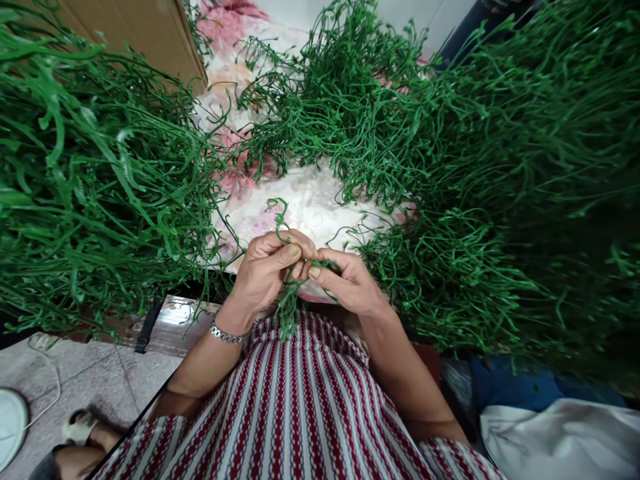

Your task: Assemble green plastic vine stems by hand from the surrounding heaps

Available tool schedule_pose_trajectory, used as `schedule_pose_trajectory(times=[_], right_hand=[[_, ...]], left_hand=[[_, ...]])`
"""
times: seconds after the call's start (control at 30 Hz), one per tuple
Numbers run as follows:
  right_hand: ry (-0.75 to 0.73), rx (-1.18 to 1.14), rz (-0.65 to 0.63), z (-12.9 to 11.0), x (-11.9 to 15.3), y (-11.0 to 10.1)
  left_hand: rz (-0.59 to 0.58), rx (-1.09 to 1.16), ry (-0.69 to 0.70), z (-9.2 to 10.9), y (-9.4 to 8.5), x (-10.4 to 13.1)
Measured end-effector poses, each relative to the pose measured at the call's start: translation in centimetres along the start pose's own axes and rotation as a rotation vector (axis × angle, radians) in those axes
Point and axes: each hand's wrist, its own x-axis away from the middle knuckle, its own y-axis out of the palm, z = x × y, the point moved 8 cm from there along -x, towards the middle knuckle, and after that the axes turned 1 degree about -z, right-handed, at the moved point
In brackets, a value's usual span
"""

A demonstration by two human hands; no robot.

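Observation:
Close together in front of my body, my left hand (263,270) and my right hand (350,280) are both closed on thin green artificial plant stems (288,308). My left thumb and fingers pinch a stem whose curled tip sticks up above the knuckles, while other strands hang down below the hand. In my right hand, more green strands lie between the thumb and bent forefinger. The fingertips of both hands nearly meet, and they hide the spot where the strands come together.
A big heap of green stems (100,173) rises on the left. Another pile (490,173) spreads across the back and right. Between them shows a floral cloth (310,193). A cardboard box (145,33) stands at the back left, and a person's foot (80,427) is at the lower left.

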Motion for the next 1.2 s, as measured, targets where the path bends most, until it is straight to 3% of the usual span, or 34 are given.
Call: schedule_pose_trajectory(times=[0.17,0.3,0.63,1.0,1.1,1.2], right_hand=[[0.085,-0.102,-0.143,0.9,0.4,0.9],[0.051,-0.191,-0.232,0.7,0.7,1.7],[0.015,-0.375,-0.255,1.0,0.8,2.3],[-0.099,-0.594,-0.179,0.6,0.9,3.0],[-0.174,-0.613,-0.177,0.1,1.0,3.1],[-0.314,-0.649,-0.208,-2.0,1.4,2.3]], left_hand=[[-0.016,0.253,-0.262,-1.6,0.8,0.3],[0.006,0.253,-0.344,-1.9,1.1,0.7],[0.102,0.289,-0.285,-0.8,1.6,1.4],[0.061,0.327,-0.202,0.3,2.9,1.9],[0.041,0.336,-0.184,0.5,2.7,1.9],[0.098,0.37,-0.129,1.1,1.7,1.9]])
